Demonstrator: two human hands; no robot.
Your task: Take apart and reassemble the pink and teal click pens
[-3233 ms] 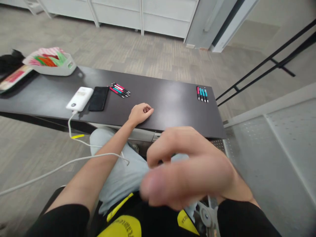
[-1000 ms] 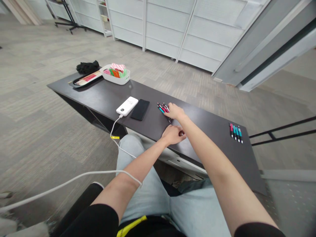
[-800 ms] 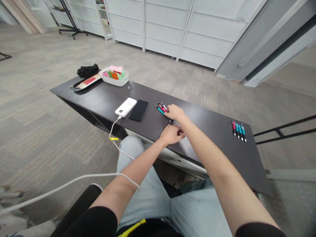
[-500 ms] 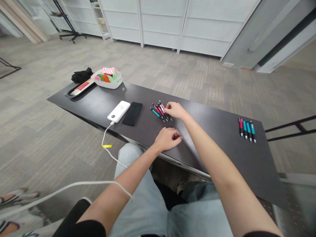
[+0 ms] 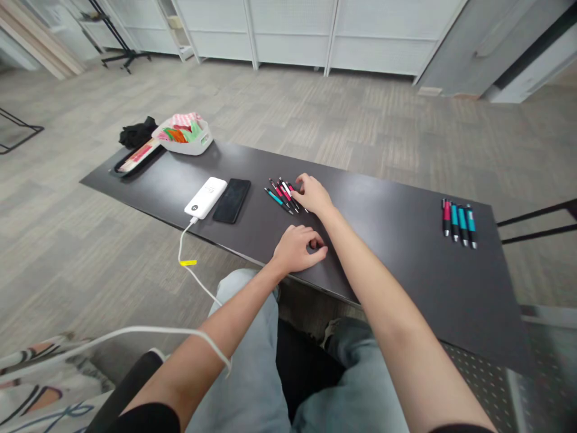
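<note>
My right hand (image 5: 313, 193) is over the right side of a loose bunch of pens (image 5: 283, 193), thumb and forefinger apart, touching or just above a pen it partly covers. The bunch has a turquoise pen (image 5: 278, 200) on its left and several pink and white ones, all with black ends. My left hand (image 5: 297, 248) rests near the table's front edge, loosely curled with the thumb apart; no object shows in it. Farther right, a row of pens (image 5: 458, 224) lies side by side, one pink and the others turquoise.
A black phone (image 5: 231, 201) and a white power bank (image 5: 206, 198) with a white cable (image 5: 180, 246) lie left of the pens. At the table's (image 5: 383, 240) far left are a white basket (image 5: 192, 146) of colourful items, a black tray (image 5: 135, 167) and black cloth (image 5: 137, 132). The cable crosses my left forearm.
My right hand's thumb and forefinger have spread apart over the pens. My left hand stays resting on the table. The camera view has shifted slightly.
</note>
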